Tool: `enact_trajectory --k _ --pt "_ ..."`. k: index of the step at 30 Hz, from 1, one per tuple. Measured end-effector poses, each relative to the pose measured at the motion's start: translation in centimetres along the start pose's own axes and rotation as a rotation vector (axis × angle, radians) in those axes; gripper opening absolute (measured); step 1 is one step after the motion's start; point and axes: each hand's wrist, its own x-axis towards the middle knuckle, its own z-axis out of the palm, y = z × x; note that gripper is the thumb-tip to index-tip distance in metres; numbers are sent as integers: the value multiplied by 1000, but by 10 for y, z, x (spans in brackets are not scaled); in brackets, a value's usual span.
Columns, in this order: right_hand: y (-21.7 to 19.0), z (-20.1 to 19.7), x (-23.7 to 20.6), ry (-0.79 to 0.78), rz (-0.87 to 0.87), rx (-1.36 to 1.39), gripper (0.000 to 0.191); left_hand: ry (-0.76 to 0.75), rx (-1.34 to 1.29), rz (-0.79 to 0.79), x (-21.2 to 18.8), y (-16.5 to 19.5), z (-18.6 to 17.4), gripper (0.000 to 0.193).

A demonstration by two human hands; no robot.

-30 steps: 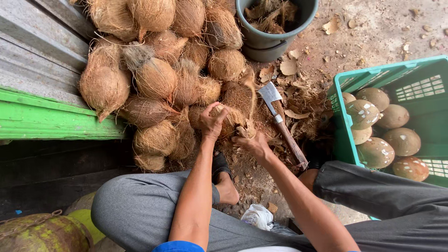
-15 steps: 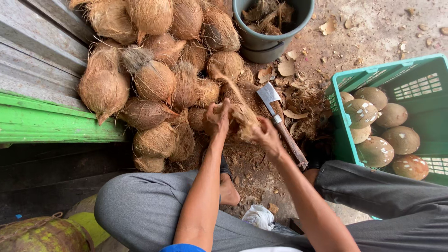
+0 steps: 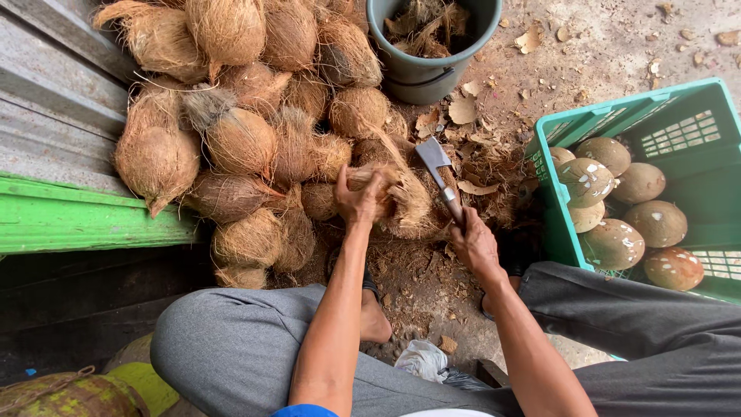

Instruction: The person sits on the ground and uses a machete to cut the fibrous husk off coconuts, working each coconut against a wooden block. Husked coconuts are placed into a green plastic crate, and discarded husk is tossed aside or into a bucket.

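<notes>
My left hand [image 3: 360,198] grips a fibrous brown coconut [image 3: 401,197] on the ground in front of me, at the edge of a heap of husked coconuts [image 3: 239,139]. My right hand [image 3: 472,243] is closed around the handle of a cleaver [image 3: 437,168], whose blade lies just right of the held coconut and points away from me. Loose husk fibre hangs off the coconut under the blade.
A green plastic crate [image 3: 698,123] at the right holds several smooth peeled coconuts [image 3: 617,241]. A grey bucket [image 3: 428,66] of husk scraps stands at the top. A green board [image 3: 69,220] and corrugated sheet lie left. My grey-trousered legs and bare foot [image 3: 376,320] sit below.
My right hand has left the coconut and taken hold of the cleaver's handle. My left hand keeps hold of the coconut, now turned with its fibres trailing right.
</notes>
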Motion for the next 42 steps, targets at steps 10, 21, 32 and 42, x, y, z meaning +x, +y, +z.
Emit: enact_trajectory --k 10,21,32,42 --pt "-114 -130 -37 117 -285 832 15 5 291 -118 14 7 31 80" --pt "-91 -44 -59 -23 -53 503 18 60 205 -62 -5 26 31 60" --pt "-32 -21 -26 -404 149 979 26 -113 -133 -94 18 -13 3 32" --pt "-84 -79 -56 -11 -131 758 8 113 12 -371 8 23 13 36"
